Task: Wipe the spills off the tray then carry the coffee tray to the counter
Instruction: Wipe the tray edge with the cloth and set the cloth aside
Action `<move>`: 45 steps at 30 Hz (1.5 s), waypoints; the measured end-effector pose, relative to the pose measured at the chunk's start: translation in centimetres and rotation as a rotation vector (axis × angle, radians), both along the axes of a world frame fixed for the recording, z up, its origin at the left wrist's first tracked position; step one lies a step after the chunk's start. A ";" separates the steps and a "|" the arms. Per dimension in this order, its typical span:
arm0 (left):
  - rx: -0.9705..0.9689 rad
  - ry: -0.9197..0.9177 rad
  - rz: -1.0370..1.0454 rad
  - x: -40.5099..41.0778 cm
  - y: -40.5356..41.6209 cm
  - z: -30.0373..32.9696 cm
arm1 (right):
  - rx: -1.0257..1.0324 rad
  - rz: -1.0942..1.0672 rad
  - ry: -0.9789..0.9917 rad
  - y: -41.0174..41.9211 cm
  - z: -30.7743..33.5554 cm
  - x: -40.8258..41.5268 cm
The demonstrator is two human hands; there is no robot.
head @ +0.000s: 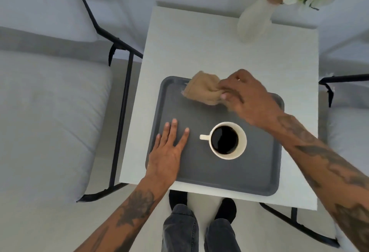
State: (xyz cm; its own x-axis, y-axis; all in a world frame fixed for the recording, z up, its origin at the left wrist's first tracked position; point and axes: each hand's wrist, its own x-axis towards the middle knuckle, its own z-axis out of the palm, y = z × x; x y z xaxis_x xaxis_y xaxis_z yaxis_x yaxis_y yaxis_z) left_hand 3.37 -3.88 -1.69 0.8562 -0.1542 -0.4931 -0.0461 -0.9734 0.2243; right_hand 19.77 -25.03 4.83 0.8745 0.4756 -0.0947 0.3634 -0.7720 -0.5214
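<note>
A dark grey tray (199,174) lies on a small white table (229,56). On it stands a white cup (242,138) full of black coffee, handle pointing left. My right hand (247,98) grips a crumpled tan cloth (201,90) and presses it on the tray's far left part. My left hand (169,152) lies flat, fingers spread, on the tray's left side near its rim, left of the cup. I cannot make out any spill on the tray's surface.
A white vase (253,18) with green leaves and white flowers stands at the table's far right corner. Cushioned seats with black metal frames flank the table on the left (50,112) and right (347,132). My legs (199,231) stand at the table's near edge.
</note>
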 end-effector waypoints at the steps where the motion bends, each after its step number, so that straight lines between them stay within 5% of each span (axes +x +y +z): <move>1: -0.005 0.007 0.010 0.1 0.0 0.1 | -0.079 0.104 0.032 1.7 -1.8 0.4; 12: -0.007 0.076 0.026 0.4 -0.4 0.8 | -0.281 0.348 -0.011 12.0 -4.9 0.9; 22: -0.016 0.053 0.060 0.1 -0.1 -0.2 | -0.627 0.159 0.073 0.2 -1.9 2.7; 25: -0.053 0.047 0.064 0.6 0.2 0.1 | -0.486 -0.193 0.246 -8.7 0.8 2.2; 29: -0.086 0.082 0.029 0.6 1.0 0.8 | 0.241 -0.784 0.572 -19.4 4.3 -2.6; 31: -0.070 0.064 0.018 0.5 1.0 0.5 | 0.380 -0.923 0.473 -22.9 3.9 -6.0; 33: -0.064 0.054 0.024 0.5 0.9 0.1 | 0.269 -1.014 0.260 -23.5 2.8 -8.5; 35: -0.055 0.047 0.026 0.6 0.8 0.0 | 0.009 -0.884 0.133 -22.9 0.3 -11.0; 40: -0.036 0.001 -0.001 0.3 0.8 -0.3 | -0.329 -0.631 0.269 -18.9 -4.9 -14.8; 45: -0.067 -0.014 0.018 0.3 0.5 -0.2 | -0.253 -0.575 -0.162 -15.2 -2.6 -14.8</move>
